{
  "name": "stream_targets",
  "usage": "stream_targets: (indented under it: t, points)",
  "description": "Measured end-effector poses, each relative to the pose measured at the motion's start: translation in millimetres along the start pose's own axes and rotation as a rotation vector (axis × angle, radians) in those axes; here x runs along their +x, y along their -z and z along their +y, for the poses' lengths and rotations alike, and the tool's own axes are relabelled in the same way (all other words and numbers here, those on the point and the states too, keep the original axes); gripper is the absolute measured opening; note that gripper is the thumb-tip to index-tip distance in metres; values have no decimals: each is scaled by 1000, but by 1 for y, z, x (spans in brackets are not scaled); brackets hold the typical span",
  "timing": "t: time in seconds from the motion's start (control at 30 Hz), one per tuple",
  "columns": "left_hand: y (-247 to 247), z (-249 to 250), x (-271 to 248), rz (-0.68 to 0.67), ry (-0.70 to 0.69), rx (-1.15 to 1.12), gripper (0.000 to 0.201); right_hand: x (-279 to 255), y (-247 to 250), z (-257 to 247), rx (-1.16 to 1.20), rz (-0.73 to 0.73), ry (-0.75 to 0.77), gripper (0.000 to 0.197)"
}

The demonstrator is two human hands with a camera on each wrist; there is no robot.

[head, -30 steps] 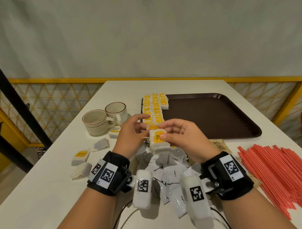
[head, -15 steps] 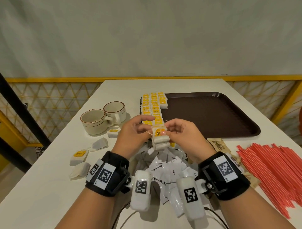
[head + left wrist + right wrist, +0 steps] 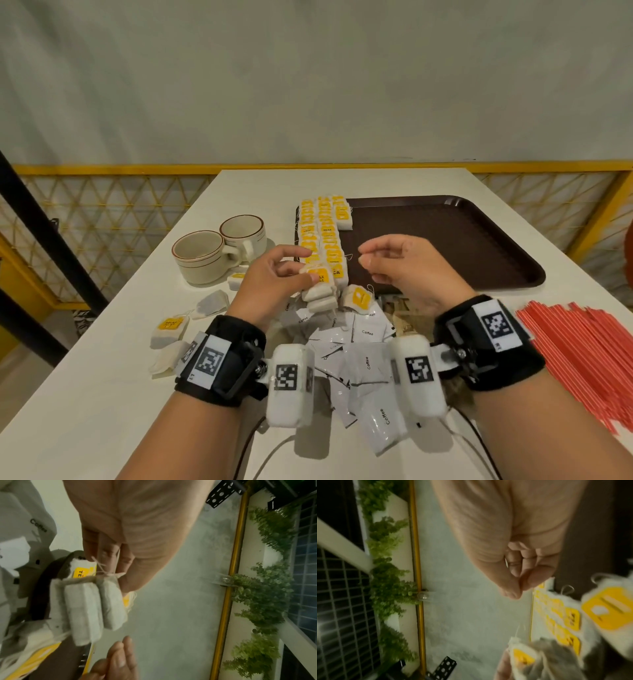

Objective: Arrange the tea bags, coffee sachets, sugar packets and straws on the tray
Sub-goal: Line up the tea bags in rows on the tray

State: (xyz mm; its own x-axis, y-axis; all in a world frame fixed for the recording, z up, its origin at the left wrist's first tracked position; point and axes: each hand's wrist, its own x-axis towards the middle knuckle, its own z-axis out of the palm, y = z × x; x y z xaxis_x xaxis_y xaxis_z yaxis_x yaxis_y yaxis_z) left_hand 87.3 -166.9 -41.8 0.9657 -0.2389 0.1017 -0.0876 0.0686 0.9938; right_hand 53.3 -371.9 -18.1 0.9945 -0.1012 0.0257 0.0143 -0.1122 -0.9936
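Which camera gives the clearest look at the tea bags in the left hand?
Left wrist: the tea bags fill it, fingers pinching the top. Head shows them small under the left hand; right wrist, blurred at the edge.

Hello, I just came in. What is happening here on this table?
A person is arranging tea bags on a brown tray. The left hand grips a small bunch of tea bags at the tray's near-left corner, beside the rows of tea bags already laid there. The right hand hovers alongside with curled fingers. Coffee sachets and red straws lie on the table.
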Motion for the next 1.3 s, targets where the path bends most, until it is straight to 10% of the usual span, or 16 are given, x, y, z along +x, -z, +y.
stream_targets:
  t: [0.33, 0.7, 1.3]
  points:
    - [0, 0, 2, 122, -102, 12, 25, 17, -1, -2, -978, -293, -144, 25]
    - [-4, 7, 12, 155, -109, 35, 22, 19, 6, -22, -820, -243, 83, 9]
    - [-69, 28, 194, -275, -24, 958, 15, 124, 44, -29, -912, -225, 139, 13]
